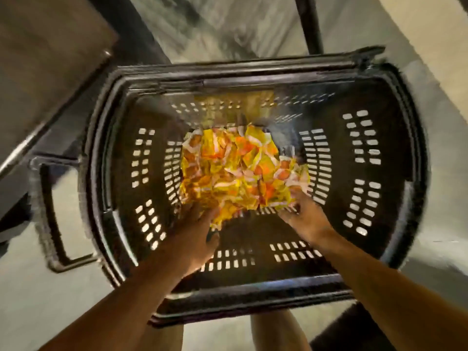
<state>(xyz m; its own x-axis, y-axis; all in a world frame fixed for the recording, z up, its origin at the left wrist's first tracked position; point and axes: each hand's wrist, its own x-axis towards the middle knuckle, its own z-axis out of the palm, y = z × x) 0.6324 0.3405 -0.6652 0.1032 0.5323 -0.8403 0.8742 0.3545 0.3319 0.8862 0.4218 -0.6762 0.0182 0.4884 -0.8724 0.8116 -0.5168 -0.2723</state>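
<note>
A black plastic basket (395, 158) with slotted walls stands on the floor below me. At its bottom lies a heap of several small yellow, orange and white sachets (243, 171). Both my arms reach down into the basket. My left hand (195, 234) is at the near left edge of the heap, its fingers buried among the sachets. My right hand (305, 216) is at the near right edge, fingers spread and touching the sachets. Whether either hand grips any sachets is hidden by blur and by the hands themselves.
A folded handle (53, 216) sticks out from the basket's left side. A brown tabletop (43, 59) with a metal edge is at the upper left. A dark pole (307, 24) rises behind the basket. Pale floor (30, 295) surrounds it.
</note>
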